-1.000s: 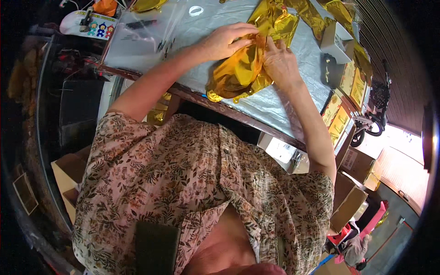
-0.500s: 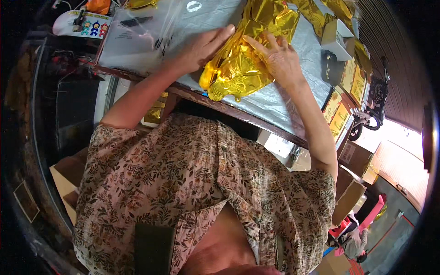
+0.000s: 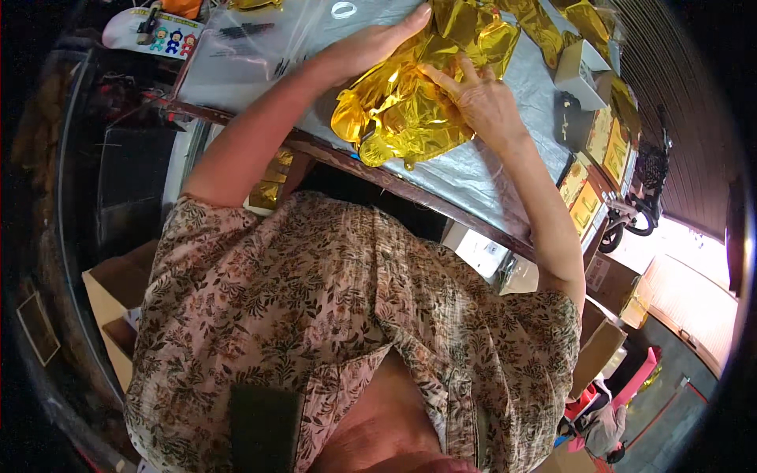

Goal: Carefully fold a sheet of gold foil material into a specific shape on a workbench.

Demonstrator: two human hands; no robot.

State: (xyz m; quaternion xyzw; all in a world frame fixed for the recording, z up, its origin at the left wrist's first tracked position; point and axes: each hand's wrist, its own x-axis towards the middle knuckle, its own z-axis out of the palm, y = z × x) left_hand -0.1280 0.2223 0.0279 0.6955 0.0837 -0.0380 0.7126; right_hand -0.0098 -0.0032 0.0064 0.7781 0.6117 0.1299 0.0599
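A shiny gold foil balloon (image 3: 422, 126), flat and crumpled, lies on the silver-covered table (image 3: 489, 185), its near end reaching the table's front edge. My right hand (image 3: 482, 101) rests on it with the fingers spread, pressing the foil. Farther up, my left hand (image 3: 380, 46) lies along the balloon's left side, fingers stretched out toward the far side. Part of the left fingers' underside is hidden against the foil.
Clear plastic bags (image 3: 229, 67) lie to the left, beside a white ring (image 3: 343, 10). On the right stand an open white box (image 3: 582, 75), a black cap-like item (image 3: 566, 118) and patterned gold boxes (image 3: 583, 205). More gold foil (image 3: 536, 27) lies at the back.
My left hand has slid up and to the right along the foil. The balloon's lower left part has spread leftward. My right hand stays nearly in place.
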